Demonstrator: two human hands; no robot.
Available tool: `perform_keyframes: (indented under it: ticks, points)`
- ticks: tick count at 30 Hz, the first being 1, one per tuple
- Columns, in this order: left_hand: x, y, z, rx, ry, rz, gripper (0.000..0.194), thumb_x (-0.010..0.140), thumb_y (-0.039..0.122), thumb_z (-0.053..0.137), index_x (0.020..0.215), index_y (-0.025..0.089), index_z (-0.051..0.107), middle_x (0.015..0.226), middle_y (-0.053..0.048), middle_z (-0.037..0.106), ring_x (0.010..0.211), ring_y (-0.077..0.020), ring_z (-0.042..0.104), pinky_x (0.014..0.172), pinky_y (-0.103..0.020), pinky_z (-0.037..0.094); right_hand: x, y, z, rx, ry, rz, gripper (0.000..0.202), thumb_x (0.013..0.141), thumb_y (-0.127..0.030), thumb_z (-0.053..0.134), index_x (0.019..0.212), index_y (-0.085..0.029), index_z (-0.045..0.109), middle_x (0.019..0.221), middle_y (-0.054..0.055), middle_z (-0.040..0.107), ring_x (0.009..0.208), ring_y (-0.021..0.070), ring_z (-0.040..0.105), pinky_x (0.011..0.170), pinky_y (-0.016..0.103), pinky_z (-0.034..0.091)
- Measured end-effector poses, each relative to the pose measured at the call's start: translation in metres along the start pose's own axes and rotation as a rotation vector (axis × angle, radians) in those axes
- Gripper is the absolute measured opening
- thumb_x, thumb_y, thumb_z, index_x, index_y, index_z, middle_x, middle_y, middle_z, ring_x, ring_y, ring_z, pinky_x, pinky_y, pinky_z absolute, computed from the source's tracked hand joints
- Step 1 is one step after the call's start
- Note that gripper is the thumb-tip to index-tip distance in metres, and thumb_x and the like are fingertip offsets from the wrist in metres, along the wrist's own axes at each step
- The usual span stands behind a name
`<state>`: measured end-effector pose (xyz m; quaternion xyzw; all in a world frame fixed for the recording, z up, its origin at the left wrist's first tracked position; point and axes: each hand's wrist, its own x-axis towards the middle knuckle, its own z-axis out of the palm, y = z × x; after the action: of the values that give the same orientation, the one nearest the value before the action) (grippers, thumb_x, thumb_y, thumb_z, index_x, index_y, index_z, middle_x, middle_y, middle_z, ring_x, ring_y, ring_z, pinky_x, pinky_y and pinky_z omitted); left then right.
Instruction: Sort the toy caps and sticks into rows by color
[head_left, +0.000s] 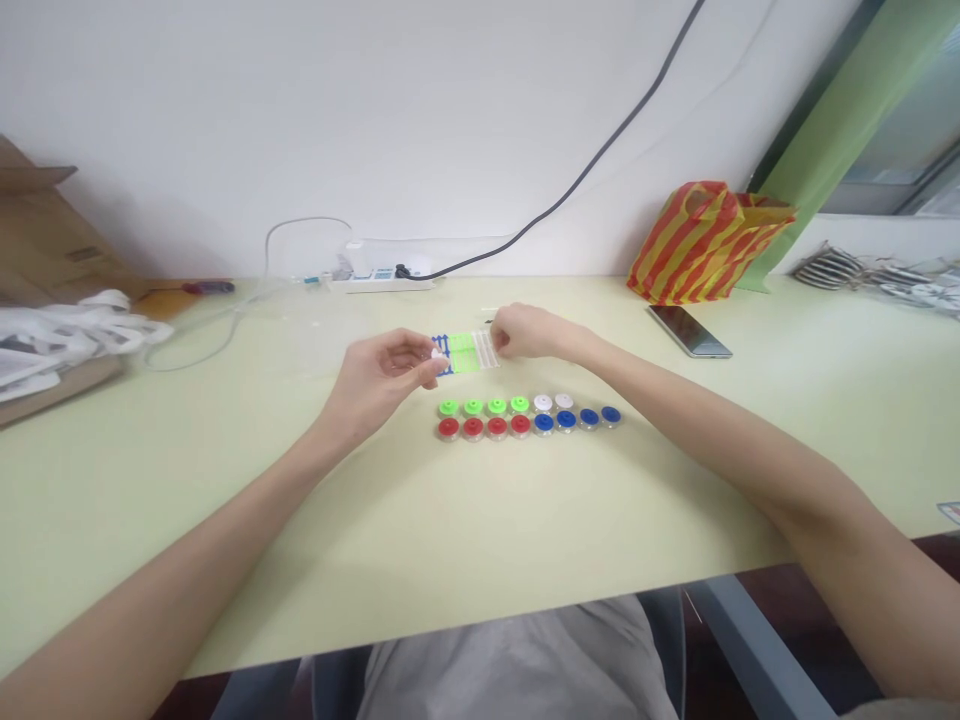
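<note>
Between the thumb and fingers of my left hand (390, 362) is a small white piece (437, 353), too small to name. Just past those fingertips, a row of thin plastic strips lies side by side on the table: blue strips (442, 345), bright green strips (463, 352) and white strips (486, 349). My right hand (523, 331) is closed at the right end of the white strips, its fingertips partly hidden. Nearer to me stand two rows of small round wheel-like pieces: green ones (496, 406) and white ones (543, 402) behind, red ones (472, 428) and blue ones (566, 420) in front.
A phone (688, 331) and a red-and-yellow striped bag (701, 245) are at the back right. Against the wall lies a power strip (386, 284) with a dark cable (592, 165). A cardboard box (64, 240) and white straps (67, 335) occupy the left.
</note>
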<state>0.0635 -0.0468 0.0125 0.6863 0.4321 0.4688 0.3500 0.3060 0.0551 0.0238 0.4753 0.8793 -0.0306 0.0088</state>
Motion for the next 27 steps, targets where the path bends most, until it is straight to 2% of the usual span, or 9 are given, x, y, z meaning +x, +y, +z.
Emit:
perform_keyframes:
  ticks: [14,27]
  points:
    - [-0.0003,-0.0026,-0.0001,-0.003,-0.014,0.007,0.024,0.079,0.039,0.085,0.09,0.021,0.073,0.09,-0.005,0.072,0.071,-0.0196,0.071,0.072,-0.033,0.059,0.001,-0.0014,-0.0008,0.016,-0.011,0.002,0.016,0.08,-0.018,0.072,0.095,-0.016,0.079,0.098,0.01,0.079,0.079,0.0198,0.07,0.061,0.026,0.041]
    - [0.0003,-0.0038,-0.0002,-0.001,-0.024,0.003,0.025,0.078,0.04,0.085,0.091,0.022,0.073,0.092,-0.005,0.072,0.071,-0.019,0.071,0.073,-0.034,0.06,0.0016,-0.0011,-0.0011,0.02,-0.02,0.006,0.024,0.079,-0.019,0.072,0.101,-0.017,0.081,0.101,0.011,0.08,0.081,0.0205,0.07,0.064,0.026,0.043]
